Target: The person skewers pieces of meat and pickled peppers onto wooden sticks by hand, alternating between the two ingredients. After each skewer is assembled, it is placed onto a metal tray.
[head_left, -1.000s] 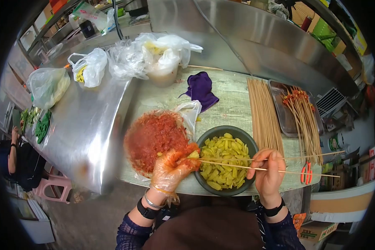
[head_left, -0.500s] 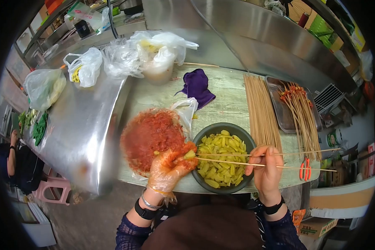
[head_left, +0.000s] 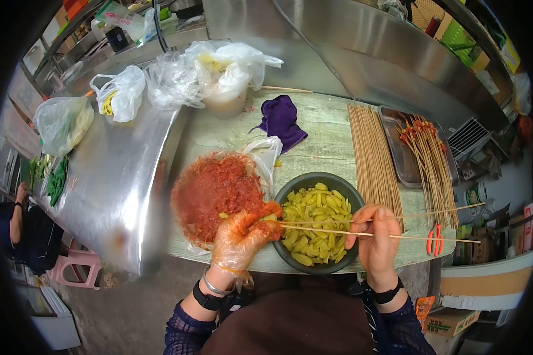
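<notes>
My left hand [head_left: 243, 239], in a clear plastic glove smeared red, is closed round a green pepper piece [head_left: 269, 218] at the left ends of two wooden skewers [head_left: 320, 229]. Some red stuff shows between its fingers. My right hand [head_left: 376, 236] pinches the two skewers, which lie sideways and spread apart to the right. Beneath them is a dark bowl [head_left: 285, 258] of green pepper pieces [head_left: 315, 207]. A bowl of red chopped mixture [head_left: 219, 189] sits behind and left of my left hand.
Bare skewers [head_left: 373, 157] lie right of the bowl, beside a metal tray [head_left: 401, 168] with loaded skewers [head_left: 426, 160]. Red scissors [head_left: 434, 239] lie near the edge. A purple cloth [head_left: 281, 123] and plastic bags [head_left: 189, 77] are farther back. Another person's arm [head_left: 18, 216] is far left.
The left ends of the skewers and the pepper piece have gone deeper into my left hand's fingers. My right hand has shifted slightly to the left along with its grip.
</notes>
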`<state>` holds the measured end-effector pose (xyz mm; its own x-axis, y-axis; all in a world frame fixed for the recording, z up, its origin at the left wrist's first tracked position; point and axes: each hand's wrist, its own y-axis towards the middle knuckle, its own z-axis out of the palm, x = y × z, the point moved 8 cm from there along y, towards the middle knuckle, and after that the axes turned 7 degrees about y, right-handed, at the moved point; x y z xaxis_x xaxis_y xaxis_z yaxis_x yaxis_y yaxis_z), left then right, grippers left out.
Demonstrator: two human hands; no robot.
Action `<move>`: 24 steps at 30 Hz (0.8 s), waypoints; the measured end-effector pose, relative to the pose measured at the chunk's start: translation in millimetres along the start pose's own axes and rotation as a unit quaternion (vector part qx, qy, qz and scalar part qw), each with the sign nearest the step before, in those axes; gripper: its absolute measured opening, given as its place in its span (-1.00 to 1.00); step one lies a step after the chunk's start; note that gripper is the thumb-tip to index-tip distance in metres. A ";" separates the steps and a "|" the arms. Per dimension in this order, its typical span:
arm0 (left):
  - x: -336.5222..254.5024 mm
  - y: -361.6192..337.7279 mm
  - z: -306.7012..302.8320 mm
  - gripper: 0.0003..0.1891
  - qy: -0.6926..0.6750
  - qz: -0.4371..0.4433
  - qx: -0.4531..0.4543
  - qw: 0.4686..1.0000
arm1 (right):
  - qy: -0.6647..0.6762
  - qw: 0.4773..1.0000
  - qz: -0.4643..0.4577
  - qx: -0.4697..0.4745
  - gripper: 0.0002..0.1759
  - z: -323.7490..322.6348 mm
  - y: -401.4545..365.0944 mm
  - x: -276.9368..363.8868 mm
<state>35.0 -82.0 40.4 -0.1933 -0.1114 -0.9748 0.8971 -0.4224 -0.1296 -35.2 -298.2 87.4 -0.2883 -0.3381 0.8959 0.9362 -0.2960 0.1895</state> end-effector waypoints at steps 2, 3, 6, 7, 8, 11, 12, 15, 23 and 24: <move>1.1 0.3 -0.3 -0.66 -0.016 -0.010 -0.012 1.000 | 0.001 1.000 0.005 -0.001 -0.60 2.0 -0.1 0.3; 2.6 0.8 -0.3 -0.66 -0.015 -0.013 -0.006 1.000 | -0.002 1.000 0.008 0.001 -0.60 2.8 0.1 0.6; 7.6 2.1 -0.9 -0.66 -0.021 -0.023 0.006 1.000 | -0.007 1.000 0.017 0.011 -0.60 4.8 1.2 -0.1; 8.2 2.1 -0.7 -0.65 -0.027 -0.027 0.005 0.999 | -0.006 1.000 0.019 0.015 -0.60 5.3 2.0 -0.5; 8.9 2.2 -0.6 -0.65 -0.034 -0.031 0.004 0.999 | -0.005 1.000 0.022 0.020 -0.60 5.8 2.5 -1.0; 8.3 2.8 -0.3 -0.65 -0.032 -0.017 0.019 0.999 | -0.004 0.999 0.029 0.014 -0.60 5.4 3.7 -3.8; 8.9 2.6 -0.4 -0.65 -0.035 -0.021 0.016 0.999 | -0.002 1.000 0.027 0.011 -0.60 5.0 3.9 -3.7; 9.6 2.2 -0.8 -0.67 -0.040 -0.025 0.011 0.999 | 0.000 1.000 0.023 0.003 -0.59 3.0 5.3 -2.5; 12.5 1.0 1.3 -0.70 -0.003 -0.051 0.031 0.998 | 0.105 0.992 0.048 -0.056 -0.62 -14.9 28.3 -11.5; 12.8 1.0 2.6 -0.70 -0.009 -0.054 0.031 0.998 | 0.112 0.989 0.078 -0.051 -0.63 -13.2 31.7 -19.1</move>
<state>32.3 -86.1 28.2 -0.2951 -0.0791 -0.9522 0.8446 -0.4876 -0.2213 -2.7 -312.9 70.9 -0.1894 -0.5723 0.7979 0.9508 -0.3099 0.0034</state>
